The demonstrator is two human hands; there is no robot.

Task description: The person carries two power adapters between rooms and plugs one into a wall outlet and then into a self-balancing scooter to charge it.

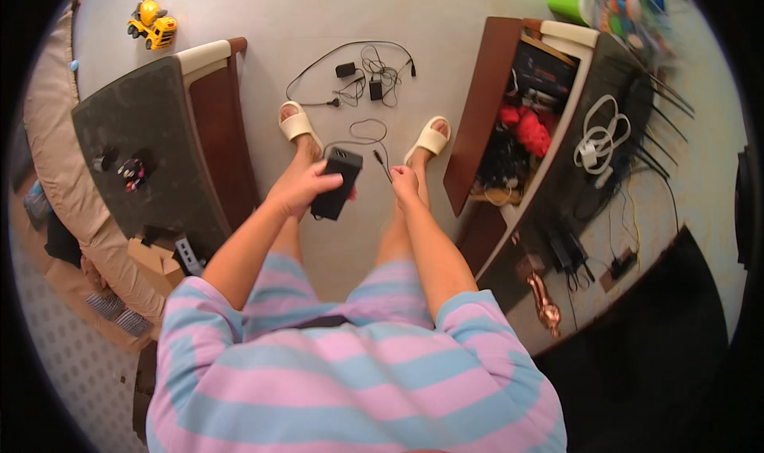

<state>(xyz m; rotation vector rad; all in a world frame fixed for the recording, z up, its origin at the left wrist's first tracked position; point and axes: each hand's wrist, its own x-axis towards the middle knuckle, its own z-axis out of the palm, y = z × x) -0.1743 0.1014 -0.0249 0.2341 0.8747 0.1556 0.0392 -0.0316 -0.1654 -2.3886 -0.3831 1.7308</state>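
Note:
My left hand [313, 187] grips a black power adapter brick [337, 184], thumb across its face, with a socket showing at its top end. A thin black cord [369, 140] runs from near the brick in a loop to my right hand [404, 181], whose fingers pinch it. The cord's connector end [378, 156] sticks up just left of those fingers. On the floor beyond my feet lie a black power cable with a plug [334, 102], a small black adapter [345, 70] and another black adapter [375, 89] with a tangled cord.
An open drawer [483, 119] full of items juts out on the right, beside a cabinet top with a coiled white extension cord [588, 152]. On the left stands a dark-topped cabinet [149, 119] with an open cardboard box [156, 265]. A toy mixer truck [151, 24] is on the floor.

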